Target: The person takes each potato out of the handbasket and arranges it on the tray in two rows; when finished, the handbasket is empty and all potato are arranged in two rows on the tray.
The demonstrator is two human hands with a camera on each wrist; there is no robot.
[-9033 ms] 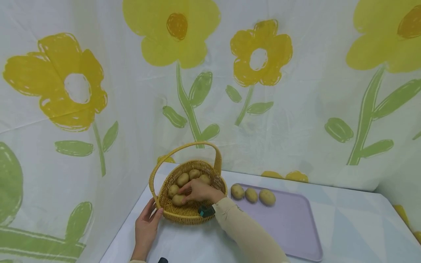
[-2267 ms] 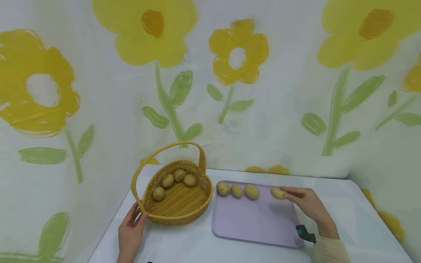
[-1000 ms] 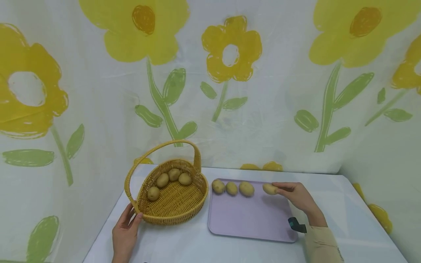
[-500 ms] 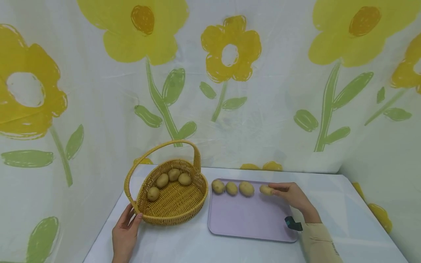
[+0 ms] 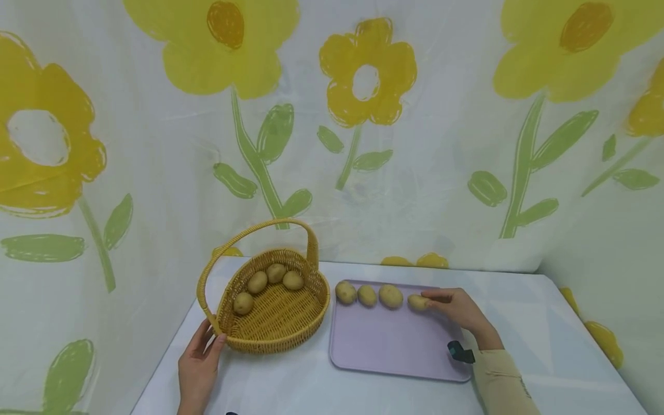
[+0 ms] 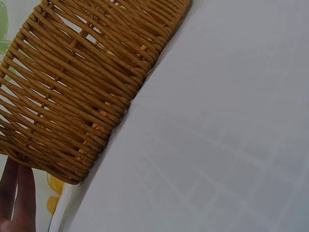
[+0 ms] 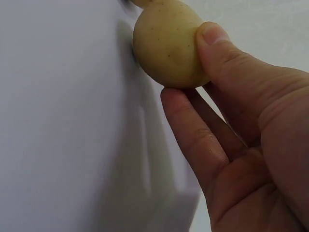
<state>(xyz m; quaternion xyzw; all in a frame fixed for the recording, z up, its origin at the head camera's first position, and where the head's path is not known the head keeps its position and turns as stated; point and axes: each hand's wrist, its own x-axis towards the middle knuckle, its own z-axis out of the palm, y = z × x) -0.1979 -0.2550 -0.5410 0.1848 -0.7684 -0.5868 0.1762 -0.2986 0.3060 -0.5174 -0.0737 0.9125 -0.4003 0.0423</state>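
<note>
At the tray's far right my right hand pinches a potato between thumb and fingers. The right wrist view shows the thumb on one side of this potato and fingertips beneath it. Three more potatoes lie to its left, in a row along the back of the lilac tray. My left hand holds the wicker basket at its left front rim, by the handle's foot, thumb in front. Several potatoes rest inside the basket along its back and left wall.
The basket's tall arched handle rises over its left and back. A white table carries both basket and tray. Behind and beside it hangs flower-printed cloth.
Nine seconds ago my right hand was inside the basket; it has since carried a potato to the tray's right, then moved left and lower toward the row. My left hand stays on the basket.
</note>
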